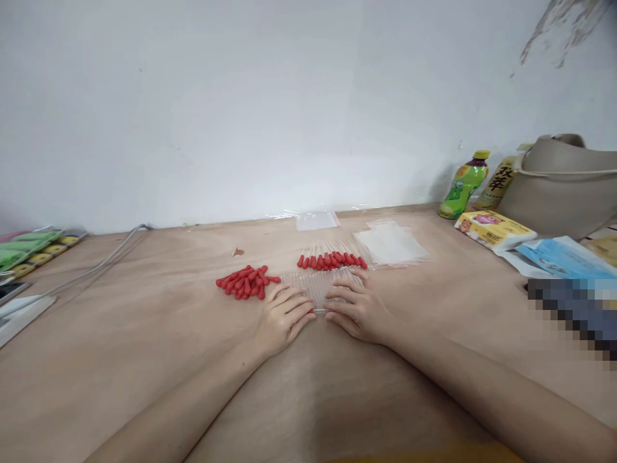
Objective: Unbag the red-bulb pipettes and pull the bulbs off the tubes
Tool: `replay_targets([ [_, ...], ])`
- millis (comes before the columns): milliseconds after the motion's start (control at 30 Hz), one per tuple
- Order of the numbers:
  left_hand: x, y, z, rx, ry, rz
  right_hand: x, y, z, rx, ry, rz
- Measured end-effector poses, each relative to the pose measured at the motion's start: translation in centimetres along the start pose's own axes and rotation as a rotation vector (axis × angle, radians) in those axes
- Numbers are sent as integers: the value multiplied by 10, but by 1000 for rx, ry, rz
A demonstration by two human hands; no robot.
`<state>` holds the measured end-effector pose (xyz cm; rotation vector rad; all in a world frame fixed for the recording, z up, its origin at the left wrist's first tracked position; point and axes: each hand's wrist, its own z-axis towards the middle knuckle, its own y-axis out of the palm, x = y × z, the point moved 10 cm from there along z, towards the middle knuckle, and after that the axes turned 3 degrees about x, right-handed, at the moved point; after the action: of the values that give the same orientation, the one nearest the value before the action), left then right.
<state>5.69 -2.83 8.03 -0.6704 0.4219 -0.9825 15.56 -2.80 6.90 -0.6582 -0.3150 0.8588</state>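
Note:
Between my hands a row of clear thin tubes (315,289) lies side by side on the table. My left hand (284,316) rests over the left end of the row, its thumb and forefinger closed on a small red rubber bulb (311,312) that is mostly hidden. Over the right end lies my right hand (359,308), fingers spread and stretched across the tubes. A pile of red rubber bulbs (245,281) sits just left of my left hand. Beyond the tubes, several droppers (332,260) with red bulbs lie in a row, bulbs towards me.
Clear plastic bags (393,243) and a white-labelled bag (317,221) lie further back. At right stand a green drink bottle (465,186), a tissue pack (495,229), a blue packet (569,256) and a beige bag (563,186). A grey cable (110,251) crosses the left side.

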Motion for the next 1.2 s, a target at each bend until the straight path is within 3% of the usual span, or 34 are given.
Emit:
replay_targets([
  [133,4,-1,-2,3,24,0,-6,1,2,31,3,50],
  [367,8,6,-4,-113,49,-20,-18,2,2,23,-79,146],
  [1200,13,0,-10,-142,87,-82,-45,-21,-4,100,-361,-18],
])
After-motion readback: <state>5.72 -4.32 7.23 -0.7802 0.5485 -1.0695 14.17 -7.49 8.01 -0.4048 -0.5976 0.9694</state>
